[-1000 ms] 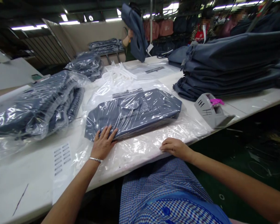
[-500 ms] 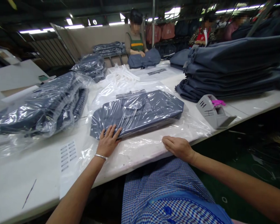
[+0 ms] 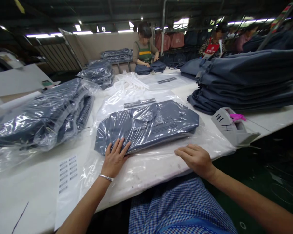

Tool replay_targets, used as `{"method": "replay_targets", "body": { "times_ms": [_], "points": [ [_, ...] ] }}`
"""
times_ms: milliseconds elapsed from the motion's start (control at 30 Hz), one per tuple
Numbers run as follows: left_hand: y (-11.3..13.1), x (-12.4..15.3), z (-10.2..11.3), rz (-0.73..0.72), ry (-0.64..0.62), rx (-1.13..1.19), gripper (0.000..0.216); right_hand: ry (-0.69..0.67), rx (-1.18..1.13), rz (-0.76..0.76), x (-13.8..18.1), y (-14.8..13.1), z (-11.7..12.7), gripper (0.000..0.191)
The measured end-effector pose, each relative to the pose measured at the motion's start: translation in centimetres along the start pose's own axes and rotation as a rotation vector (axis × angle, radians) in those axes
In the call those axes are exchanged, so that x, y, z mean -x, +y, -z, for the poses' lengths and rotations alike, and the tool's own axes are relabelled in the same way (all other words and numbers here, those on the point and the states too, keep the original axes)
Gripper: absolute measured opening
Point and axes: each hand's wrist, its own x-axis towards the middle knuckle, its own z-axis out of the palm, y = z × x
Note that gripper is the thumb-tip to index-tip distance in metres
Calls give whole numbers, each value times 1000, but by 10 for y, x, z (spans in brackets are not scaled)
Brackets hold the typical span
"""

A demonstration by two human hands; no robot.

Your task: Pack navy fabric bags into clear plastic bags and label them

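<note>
The folded garment, grey-blue and sealed inside a clear plastic bag, lies in the middle of the white surface, its long side running from near left to far right. The left hand rests flat on the garment's near left corner, fingers spread over the film; its grip is released, pressing and clasping nothing. The right hand lies palm down on the bag's loose near flap, just inside the near edge of the surface, fingers stretched toward the left, grip likewise released. The flap spreads past the garment on the near and right sides and reaches the surface's edge.

To the left, a label sheet lies flat near the left wrist, with bare surface around it down to the near edge. Farther left sits a heap of bagged garments, apart from the folded garment by a narrow strip. On the right a grey tape dispenser stands at the near edge, just beside the bag's right border, and behind it a tall pile of unbagged garments fills the right side. White plastic strips lie beyond the bag's far edge, and a co-worker stands at the far end
</note>
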Motion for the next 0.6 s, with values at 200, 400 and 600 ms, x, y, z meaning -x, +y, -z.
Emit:
{"method": "replay_targets", "body": {
  "times_ms": [200,400,600],
  "points": [
    [0,0,3,-17,-50,-52,61,-7,-114,-80,-81,44,-33,18],
    [-4,-7,15,-25,-135,10,62,-215,-332,-108,-106,82,-96,14],
    [-2,5,63,155,-42,264,36,-233,-439,-175,-96,89,-109,19]
  ]
}}
